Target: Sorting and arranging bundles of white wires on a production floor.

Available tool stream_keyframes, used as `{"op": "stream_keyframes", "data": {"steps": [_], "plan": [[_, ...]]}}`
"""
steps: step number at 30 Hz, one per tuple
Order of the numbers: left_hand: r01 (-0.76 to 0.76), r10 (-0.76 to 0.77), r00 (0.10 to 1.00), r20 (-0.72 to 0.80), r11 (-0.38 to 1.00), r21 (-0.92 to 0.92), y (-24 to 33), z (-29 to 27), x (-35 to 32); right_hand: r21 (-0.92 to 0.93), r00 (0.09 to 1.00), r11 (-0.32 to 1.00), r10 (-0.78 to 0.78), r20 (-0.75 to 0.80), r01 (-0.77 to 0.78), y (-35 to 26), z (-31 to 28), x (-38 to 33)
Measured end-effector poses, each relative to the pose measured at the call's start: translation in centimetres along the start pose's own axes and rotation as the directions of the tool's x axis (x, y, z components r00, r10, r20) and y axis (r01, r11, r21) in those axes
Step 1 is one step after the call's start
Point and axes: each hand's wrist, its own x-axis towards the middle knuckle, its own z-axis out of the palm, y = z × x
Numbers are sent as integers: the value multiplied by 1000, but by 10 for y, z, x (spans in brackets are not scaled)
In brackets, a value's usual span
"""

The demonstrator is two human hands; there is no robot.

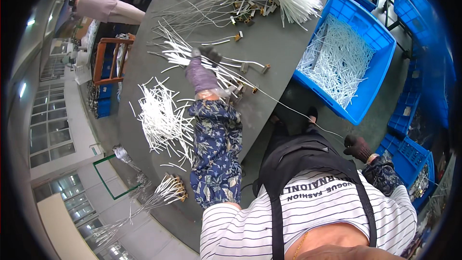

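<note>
Near the grey counter's [269, 43] right edge, the gloved left hand [204, 62] pins white sleeved wires [178, 53] while the right hand [357, 147], closed, draws one thin wire [288, 107] taut; keep tension even.

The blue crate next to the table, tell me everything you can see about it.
The blue crate looks like moulded plastic, rectangular and open-topped, standing on the floor against the grey table's edge. Loose white tubes lie jumbled inside, partly filling it. Neither hand touches it; more blue crates stand around it.

Head-worn fisheye, steeply down, close.
</note>
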Motion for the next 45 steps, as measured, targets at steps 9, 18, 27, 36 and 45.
{"op": "stream_keyframes", "data": {"steps": [9, 18, 27, 36, 45], "plan": [[340, -359, 931, 59, 915, 217, -81, -47, -45, -17, 970, 972, -234, 61, 235, -82, -2, 42], [207, -173, 978, -114, 813, 545, -84, -53, -51, -140, 795, 790, -606, -36, 597, -278, 39, 120], [222, -163, 972, -172, 879, 423, -9, -96, -13, -456, 620, 641, -753, -221, 617, -405, 16, 205], [154, -162, 982, -96, 984, -90, -31, -66, -23, -443, 367, 429, -903, -221, 788, -360, 13, 223], [428, -358, 903, 235, 738, -522, -84, -5, -23, -102, 415, 435, -894, -170, 895, -265, 13, 78]]}}
